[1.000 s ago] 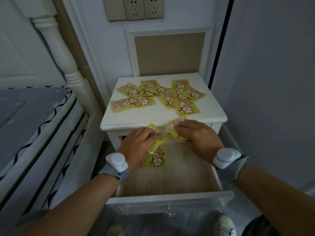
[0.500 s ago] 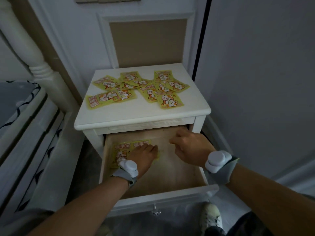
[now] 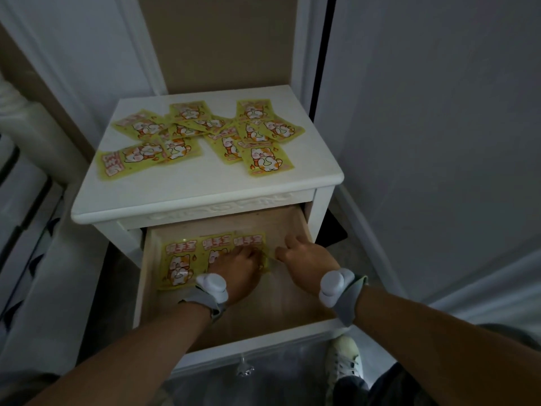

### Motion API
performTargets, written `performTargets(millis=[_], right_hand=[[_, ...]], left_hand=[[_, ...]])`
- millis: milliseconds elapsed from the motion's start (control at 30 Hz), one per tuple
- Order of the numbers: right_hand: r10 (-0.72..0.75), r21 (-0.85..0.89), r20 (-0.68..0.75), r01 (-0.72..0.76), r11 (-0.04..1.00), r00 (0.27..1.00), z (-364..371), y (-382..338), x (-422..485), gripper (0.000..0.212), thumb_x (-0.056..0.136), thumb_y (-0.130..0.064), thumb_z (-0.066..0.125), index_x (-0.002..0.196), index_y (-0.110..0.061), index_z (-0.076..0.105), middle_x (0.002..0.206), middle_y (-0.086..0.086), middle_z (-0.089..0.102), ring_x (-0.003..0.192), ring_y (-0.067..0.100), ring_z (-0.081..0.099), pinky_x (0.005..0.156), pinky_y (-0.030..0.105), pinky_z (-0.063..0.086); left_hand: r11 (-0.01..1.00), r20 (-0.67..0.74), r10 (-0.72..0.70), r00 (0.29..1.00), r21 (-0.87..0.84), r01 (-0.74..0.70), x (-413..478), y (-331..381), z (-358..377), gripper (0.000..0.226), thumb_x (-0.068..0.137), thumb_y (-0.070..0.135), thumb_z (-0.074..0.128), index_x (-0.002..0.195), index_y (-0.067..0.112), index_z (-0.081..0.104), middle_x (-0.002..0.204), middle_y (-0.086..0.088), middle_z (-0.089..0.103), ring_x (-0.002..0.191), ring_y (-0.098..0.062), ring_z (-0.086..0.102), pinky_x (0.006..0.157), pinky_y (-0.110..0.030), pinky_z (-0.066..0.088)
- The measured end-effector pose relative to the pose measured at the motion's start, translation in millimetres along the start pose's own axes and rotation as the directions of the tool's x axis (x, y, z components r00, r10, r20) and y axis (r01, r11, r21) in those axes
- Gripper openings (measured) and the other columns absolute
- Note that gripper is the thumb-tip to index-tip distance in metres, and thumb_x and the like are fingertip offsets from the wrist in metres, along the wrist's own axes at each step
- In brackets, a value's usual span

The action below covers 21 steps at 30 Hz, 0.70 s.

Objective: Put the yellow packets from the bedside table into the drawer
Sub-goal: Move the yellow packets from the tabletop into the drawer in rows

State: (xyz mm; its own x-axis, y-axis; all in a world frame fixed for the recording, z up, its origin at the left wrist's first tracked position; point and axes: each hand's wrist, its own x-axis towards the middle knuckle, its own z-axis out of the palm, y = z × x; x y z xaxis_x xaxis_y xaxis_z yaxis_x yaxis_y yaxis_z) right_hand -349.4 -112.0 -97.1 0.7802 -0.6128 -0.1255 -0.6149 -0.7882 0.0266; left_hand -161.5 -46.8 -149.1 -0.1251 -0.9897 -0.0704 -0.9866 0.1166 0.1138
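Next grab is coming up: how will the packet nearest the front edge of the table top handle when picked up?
The front packet lies flat and thin, so it is probably light and somewhat floppy. Its glossy face suggests it may slide on the white table top; pinching an edge looks easier. It overlaps a neighbouring packet, which may shift.

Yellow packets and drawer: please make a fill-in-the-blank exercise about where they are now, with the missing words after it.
1. The drawer of the bedside table is ____.
2. The left hand lies flat on packets inside the ____.
3. The packets in the drawer lie on its ____ side, as seen by the camera.
4. Most of the yellow packets are on top of the ____.

Missing words: open; drawer; left; bedside table
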Motion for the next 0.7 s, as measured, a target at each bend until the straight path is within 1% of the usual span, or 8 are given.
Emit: performTargets(millis=[167,300,367,433,500,567,633,700], right_hand=[[0.014,0.003,0.091,-0.014,1.0,0.996,11.3,-4.6,3.6,0.03,0.098,-0.007,0.044,0.126,-0.01,0.055,0.128,0.012,0.049,0.114,0.037,0.052,0.077,0.046,0.056],[0.016,0.068,0.142,-0.026,0.997,0.99,17.0,-4.7,7.4,0.039,0.097,-0.013,0.051,0.136,-0.015,0.046,0.134,0.014,0.05,0.118,0.039,0.053,0.085,0.049,0.055],[0.041,0.081,0.172,-0.055,0.995,0.984,17.0,-6.8,8.9,0.046,0.095,-0.014,0.052,0.139,-0.018,0.042,0.131,0.016,0.053,0.114,0.04,0.056,0.085,0.048,0.055],[0.08,0.07,0.182,-0.094,0.993,0.98,18.3,-9.8,10.6,0.042,0.095,-0.021,0.052,0.136,-0.015,0.046,0.129,0.017,0.054,0.111,0.04,0.058,0.084,0.048,0.055],[0.117,0.088,0.179,-0.135,0.987,0.977,20.0,-12.7,12.6,0.044,0.097,-0.036,0.049,0.134,-0.012,0.047,0.131,0.016,0.053,0.114,0.038,0.056,0.088,0.047,0.054],[0.139,0.101,0.18,-0.159,0.982,0.974,21.3,-14.9,15.9,0.053,0.099,-0.047,0.044,0.136,-0.01,0.048,0.137,0.017,0.048,0.123,0.038,0.049,0.096,0.047,0.049],[0.146,0.084,0.182,-0.163,0.983,0.972,21.1,-16.5,19.2,0.058,0.099,-0.051,0.041,0.136,-0.008,0.048,0.143,0.018,0.041,0.131,0.037,0.041,0.104,0.047,0.043],[0.154,0.095,0.205,-0.176,0.98,0.967,20.1,-16.8,21.7,0.059,0.098,-0.052,0.04,0.136,-0.008,0.049,0.143,0.017,0.04,0.13,0.037,0.041,0.103,0.047,0.044]], left_hand=[[1.0,0.03,-0.018,0.999,-0.004,0.018,-4.4,-5.1,3.5,0.075,0.084,0.057,0.05,0.144,0.013,0.046,0.143,-0.009,0.046,0.126,-0.03,0.048,0.091,-0.041,0.049],[1.0,0.028,-0.01,1.0,-0.02,0.011,-6.5,-5.8,7.2,0.08,0.086,0.056,0.052,0.151,0.013,0.033,0.155,-0.012,0.036,0.139,-0.033,0.037,0.104,-0.046,0.043],[0.999,0.018,-0.015,1.0,-0.046,0.016,-7.1,-6.3,7.0,0.078,0.088,0.054,0.053,0.151,0.013,0.033,0.156,-0.013,0.035,0.141,-0.033,0.035,0.107,-0.046,0.041],[0.998,0.023,-0.017,1.0,-0.055,0.018,-8.1,-6.3,5.6,0.075,0.088,0.054,0.053,0.149,0.012,0.036,0.157,-0.012,0.033,0.143,-0.033,0.033,0.11,-0.047,0.038],[0.999,0.024,-0.001,1.0,-0.048,0.002,-10.0,-6.5,4.0,0.074,0.087,0.053,0.056,0.146,0.011,0.042,0.155,-0.013,0.036,0.141,-0.034,0.036,0.11,-0.047,0.038],[0.999,-0.002,0.022,1.0,-0.025,-0.022,-12.0,-7.1,3.9,0.07,0.083,0.05,0.061,0.139,0.01,0.051,0.147,-0.015,0.045,0.132,-0.037,0.046,0.101,-0.048,0.043],[1.0,-0.012,0.017,1.0,-0.001,-0.017,-13.0,-7.2,2.6,0.066,0.082,0.05,0.061,0.136,0.01,0.054,0.138,-0.013,0.051,0.122,-0.037,0.052,0.094,-0.046,0.046],[1.0,0.006,0.002,1.0,0.006,-0.002,-12.4,-6.3,0.4,0.068,0.085,0.051,0.055,0.139,0.011,0.051,0.137,-0.012,0.05,0.121,-0.035,0.051,0.095,-0.044,0.043]])
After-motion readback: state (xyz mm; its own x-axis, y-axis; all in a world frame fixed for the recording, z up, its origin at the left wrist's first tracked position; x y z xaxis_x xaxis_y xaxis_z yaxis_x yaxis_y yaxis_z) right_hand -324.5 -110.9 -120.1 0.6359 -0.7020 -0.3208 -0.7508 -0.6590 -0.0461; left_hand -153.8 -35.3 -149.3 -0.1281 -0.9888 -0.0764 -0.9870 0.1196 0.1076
